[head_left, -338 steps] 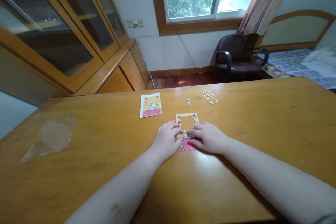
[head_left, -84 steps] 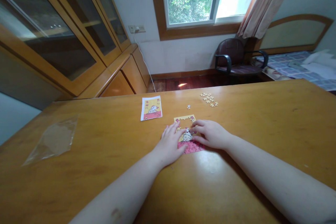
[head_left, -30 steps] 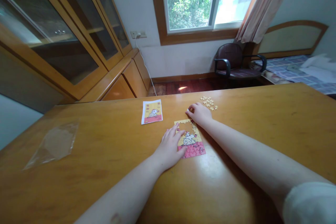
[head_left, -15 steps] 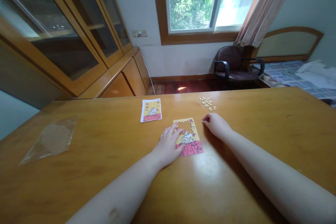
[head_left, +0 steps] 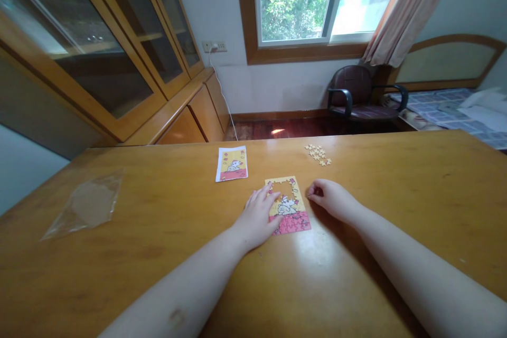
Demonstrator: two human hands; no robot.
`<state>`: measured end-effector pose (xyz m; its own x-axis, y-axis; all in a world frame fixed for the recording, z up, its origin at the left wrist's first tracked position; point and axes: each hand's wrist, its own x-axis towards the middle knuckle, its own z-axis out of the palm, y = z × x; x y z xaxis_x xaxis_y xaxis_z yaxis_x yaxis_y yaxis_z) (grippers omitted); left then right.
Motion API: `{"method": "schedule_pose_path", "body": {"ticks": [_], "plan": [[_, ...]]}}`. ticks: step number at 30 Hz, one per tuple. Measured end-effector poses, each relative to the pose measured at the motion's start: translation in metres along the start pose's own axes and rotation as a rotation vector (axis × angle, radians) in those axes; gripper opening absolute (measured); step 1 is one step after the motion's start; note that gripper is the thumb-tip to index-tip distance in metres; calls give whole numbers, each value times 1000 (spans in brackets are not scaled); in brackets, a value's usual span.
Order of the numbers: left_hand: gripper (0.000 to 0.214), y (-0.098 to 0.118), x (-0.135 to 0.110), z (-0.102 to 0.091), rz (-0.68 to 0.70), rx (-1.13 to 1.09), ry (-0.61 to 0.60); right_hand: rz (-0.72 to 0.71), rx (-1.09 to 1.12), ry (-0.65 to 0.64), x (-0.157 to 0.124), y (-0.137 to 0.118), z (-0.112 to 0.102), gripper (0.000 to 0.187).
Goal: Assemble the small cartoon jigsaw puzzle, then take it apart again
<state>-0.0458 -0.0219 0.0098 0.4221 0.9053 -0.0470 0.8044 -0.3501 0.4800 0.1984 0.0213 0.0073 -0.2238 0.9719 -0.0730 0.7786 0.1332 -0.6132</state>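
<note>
A partly assembled jigsaw puzzle point(head_left: 293, 223) lies flat on the table, pink below and yellow above, with a white cartoon animal in the middle and a gap near its top. My left hand point(head_left: 258, 217) rests over its left edge, fingers spread, covering part of that side. Just off the puzzle's right edge, my right hand point(head_left: 330, 198) has thumb and fingers pinched together. A tiny bit at the fingertips looks like a puzzle piece, mostly hidden. Several loose puzzle pieces point(head_left: 318, 154), pale side up, lie in a cluster beyond my right hand.
A printed reference picture point(head_left: 233, 164) of the same design lies behind and left of the puzzle. Far left on the wooden table point(head_left: 158, 206) is a clear plastic bag point(head_left: 87, 204). Past the table are a chair point(head_left: 356, 92), a glass-doored cabinet point(head_left: 158, 84) and a bed.
The view has shifted slightly, moving everything a little to the right. My right hand stays beside the puzzle, its pinched fingers turned slightly downward. My left hand keeps its place on the puzzle.
</note>
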Motion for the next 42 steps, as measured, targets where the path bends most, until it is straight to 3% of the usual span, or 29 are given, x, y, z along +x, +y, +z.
{"method": "schedule_pose_path", "body": {"ticks": [7,10,13,18,24,32,36,42], "plan": [[52,-2,0,3,46,44,-33,-158,155,-48,-9,-20,3,9],[53,-4,1,5,43,55,-41,-157,148,-129,-11,-28,11,7],[52,-5,1,5,42,62,-40,-183,95,-123,-10,-30,18,6],[54,-3,1,4,28,76,-41,-410,7,-33,-9,-22,14,9],[58,-3,1,4,23,119,-89,-606,-61,-79,-11,-14,6,11],[53,-5,0,5,40,123,-92,-624,-111,-46,-6,-11,15,14],[51,-5,0,4,41,118,-87,-601,-161,-17,-9,-16,9,21],[50,-5,0,5,55,113,-70,-575,-345,-150,-22,-28,-8,35]]}}
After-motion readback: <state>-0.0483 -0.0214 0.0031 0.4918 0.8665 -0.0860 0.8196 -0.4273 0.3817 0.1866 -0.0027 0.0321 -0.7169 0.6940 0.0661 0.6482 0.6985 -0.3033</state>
